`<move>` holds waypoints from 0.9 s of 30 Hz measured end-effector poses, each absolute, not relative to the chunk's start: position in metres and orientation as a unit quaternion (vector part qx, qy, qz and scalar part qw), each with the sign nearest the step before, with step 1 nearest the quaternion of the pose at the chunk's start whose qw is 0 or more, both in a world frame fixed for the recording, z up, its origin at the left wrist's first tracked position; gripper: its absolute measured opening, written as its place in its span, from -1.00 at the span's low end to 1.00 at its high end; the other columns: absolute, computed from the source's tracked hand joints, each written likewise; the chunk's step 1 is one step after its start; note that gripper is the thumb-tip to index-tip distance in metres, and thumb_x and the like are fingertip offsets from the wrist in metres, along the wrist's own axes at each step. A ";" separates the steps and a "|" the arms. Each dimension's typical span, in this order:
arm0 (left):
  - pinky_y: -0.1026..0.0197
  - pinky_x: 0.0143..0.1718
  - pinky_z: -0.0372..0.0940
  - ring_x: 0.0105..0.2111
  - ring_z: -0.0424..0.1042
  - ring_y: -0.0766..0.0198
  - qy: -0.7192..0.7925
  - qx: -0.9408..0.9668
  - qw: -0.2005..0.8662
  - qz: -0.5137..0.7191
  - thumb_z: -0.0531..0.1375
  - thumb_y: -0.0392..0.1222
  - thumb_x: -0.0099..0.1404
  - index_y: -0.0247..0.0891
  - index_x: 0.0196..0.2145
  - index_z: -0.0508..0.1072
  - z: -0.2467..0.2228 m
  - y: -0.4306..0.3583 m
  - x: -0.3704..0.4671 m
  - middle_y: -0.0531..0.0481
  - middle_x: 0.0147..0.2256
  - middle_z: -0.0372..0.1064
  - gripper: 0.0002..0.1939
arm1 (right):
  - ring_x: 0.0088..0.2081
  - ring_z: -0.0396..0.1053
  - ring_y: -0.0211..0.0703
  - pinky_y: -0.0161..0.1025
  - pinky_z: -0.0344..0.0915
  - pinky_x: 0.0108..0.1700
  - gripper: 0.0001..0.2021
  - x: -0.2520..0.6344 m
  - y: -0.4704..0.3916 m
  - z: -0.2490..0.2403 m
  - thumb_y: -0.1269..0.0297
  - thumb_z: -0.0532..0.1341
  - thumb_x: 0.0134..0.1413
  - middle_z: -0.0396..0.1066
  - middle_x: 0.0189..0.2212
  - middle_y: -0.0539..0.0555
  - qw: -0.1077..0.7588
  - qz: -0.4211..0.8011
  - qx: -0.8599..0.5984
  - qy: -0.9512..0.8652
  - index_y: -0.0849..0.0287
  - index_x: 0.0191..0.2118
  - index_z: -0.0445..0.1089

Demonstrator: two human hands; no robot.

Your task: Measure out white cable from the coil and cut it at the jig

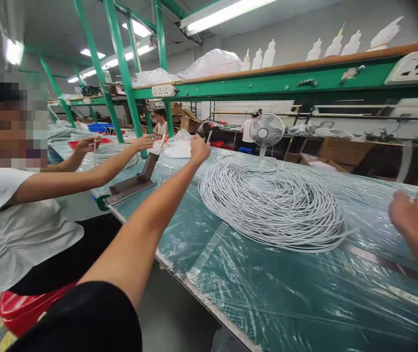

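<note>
A large coil of thin grey-white cable (pixel 275 205) lies on the plastic-covered green table. Beyond its left side, my left hand (pixel 200 149) is raised on an outstretched arm, its fingers closed around something small; a short pale piece (pixel 209 135) shows beside the fingertips. My right hand (pixel 416 220) is at the far right edge, blurred and partly cut off, above the table and away from the coil. Whether it holds anything is unclear. A pale, blurred strip (pixel 405 161) appears just above it.
A co-worker in a white top (pixel 29 225) reaches in from the left, near a metal bracket (pixel 139 178). A white fan (pixel 266 131) stands behind the coil. Overhead, a green-framed shelf (pixel 253 88) carries bottles (pixel 268 54). The table's front edge (pixel 201 298) runs diagonally below.
</note>
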State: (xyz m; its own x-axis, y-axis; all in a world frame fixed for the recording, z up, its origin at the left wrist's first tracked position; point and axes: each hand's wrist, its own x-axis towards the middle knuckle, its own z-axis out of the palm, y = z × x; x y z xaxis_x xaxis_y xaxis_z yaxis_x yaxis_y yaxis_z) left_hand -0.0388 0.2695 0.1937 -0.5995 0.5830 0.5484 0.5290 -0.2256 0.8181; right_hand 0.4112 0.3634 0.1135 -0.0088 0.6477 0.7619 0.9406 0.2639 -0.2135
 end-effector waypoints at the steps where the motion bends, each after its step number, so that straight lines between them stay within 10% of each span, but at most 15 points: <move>1: 0.07 0.20 -0.05 0.14 -0.05 -0.02 0.614 0.491 0.005 0.618 0.10 -0.65 0.25 -0.64 -0.09 0.25 0.190 0.279 -0.019 -0.44 0.03 0.00 -0.74 | -0.08 0.36 0.19 0.01 0.22 -0.24 -0.42 0.402 0.363 0.112 0.19 -0.18 0.31 0.36 -0.17 0.60 0.406 -0.163 -0.608 -0.662 0.68 -0.01 0.34; 11: 0.06 0.02 0.22 -0.03 0.21 0.13 0.479 0.847 -0.142 0.181 0.12 -0.46 0.17 -0.41 -0.32 0.31 -0.003 0.073 0.058 -0.09 0.02 0.13 -0.91 | -0.24 0.41 -0.04 -0.10 0.30 -0.12 -0.67 0.327 0.268 -0.017 0.12 -0.06 0.20 0.42 -0.22 0.16 0.440 0.072 -0.353 -0.822 0.12 -0.12 0.36; 21: 0.04 0.25 0.00 0.19 -0.04 0.12 0.623 0.632 -0.357 0.291 -0.15 -0.37 0.44 -0.34 0.18 0.16 0.104 -0.018 -0.005 -0.13 0.17 -0.09 -0.61 | -0.20 0.44 -0.06 -0.14 0.34 -0.15 -0.70 0.311 0.255 -0.044 0.11 -0.01 0.18 0.47 -0.24 0.12 0.373 0.123 -0.267 -0.880 0.10 -0.22 0.40; 27: -0.04 0.28 -0.15 0.22 -0.17 0.02 0.604 0.692 -0.389 0.077 0.20 -0.33 0.38 -0.35 0.23 0.11 0.112 0.026 0.000 -0.17 0.21 -0.23 -0.46 | -0.45 0.38 -0.15 -0.20 0.30 -0.36 -0.70 0.314 0.250 -0.040 0.12 -0.01 0.18 0.46 -0.29 0.11 0.348 0.141 -0.290 -0.880 0.10 -0.19 0.40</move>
State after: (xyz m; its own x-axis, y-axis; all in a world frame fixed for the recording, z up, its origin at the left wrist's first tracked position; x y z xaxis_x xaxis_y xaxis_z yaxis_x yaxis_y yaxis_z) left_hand 0.0001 0.0258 0.1116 0.2597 0.7757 0.5752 0.8947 0.0308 -0.4455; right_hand 0.3143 0.2505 -0.0405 -0.5901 0.6081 0.5310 0.4114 0.7924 -0.4504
